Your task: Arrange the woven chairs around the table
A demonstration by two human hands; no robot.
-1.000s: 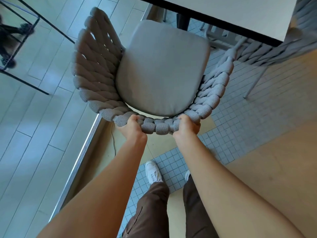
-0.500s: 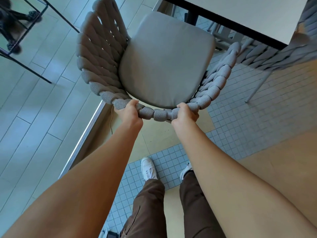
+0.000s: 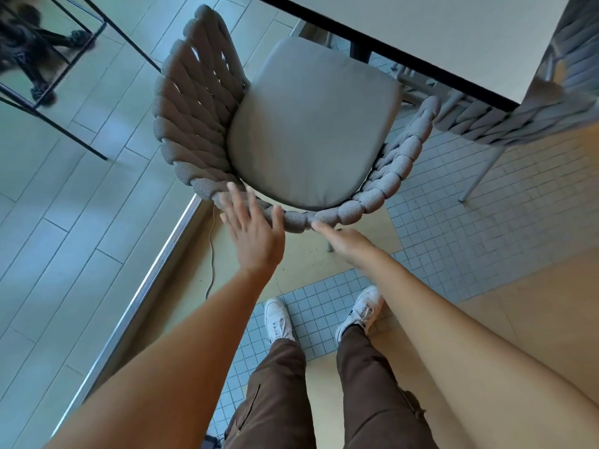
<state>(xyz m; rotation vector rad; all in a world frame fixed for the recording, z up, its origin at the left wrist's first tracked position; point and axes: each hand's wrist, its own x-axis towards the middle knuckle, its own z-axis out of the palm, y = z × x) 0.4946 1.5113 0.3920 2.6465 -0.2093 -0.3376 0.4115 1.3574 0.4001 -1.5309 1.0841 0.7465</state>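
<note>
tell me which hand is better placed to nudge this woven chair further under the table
Probably the right hand: its fingertips touch the woven chair back rim near its middle. The left hand is open, nearer the corner.

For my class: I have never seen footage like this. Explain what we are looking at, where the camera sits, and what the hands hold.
The camera is worn on a person's head and looks down, so you see their own arms, trousers and white shoes. No machine is involved, just two bare hands. In front stands a woven chair with a grey cushion, its front at the table. A second woven chair shows at the right. The tabletop part in view is bare. The left hand is open, fingers spread, at the chair's back rim. The right hand is open too, fingertips by the rim. Neither holds anything.
</note>
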